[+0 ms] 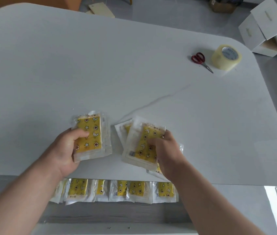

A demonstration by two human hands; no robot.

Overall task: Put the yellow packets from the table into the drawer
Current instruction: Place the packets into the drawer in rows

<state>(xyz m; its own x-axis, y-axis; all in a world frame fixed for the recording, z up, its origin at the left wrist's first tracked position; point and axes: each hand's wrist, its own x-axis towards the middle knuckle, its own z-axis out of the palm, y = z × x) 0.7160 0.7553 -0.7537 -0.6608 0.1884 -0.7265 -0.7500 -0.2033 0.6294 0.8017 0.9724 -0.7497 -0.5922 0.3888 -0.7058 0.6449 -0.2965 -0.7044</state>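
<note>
A white worktop (117, 65) with rounded corners, scissors (198, 58) and tape roll (226, 57) at the far right. Near its front edge we see the left grip (66, 150) clasping one stack of yellow packets (90, 133), the right grip (166, 153) pinching a second stack (147, 133). They look light, floppy and slick; we judge a hold across the whole stack safest. The open drawer (110, 212), lined with stored packets (134, 190), lies just below, with clear room to it.

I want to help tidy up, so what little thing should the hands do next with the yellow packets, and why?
Probably the left hand should bring its stack down into the open drawer. It grips that stack whole, and the drawer just below the table edge holds a row of matching packets. The right hand holds a pile lying fanned on the table.
</note>
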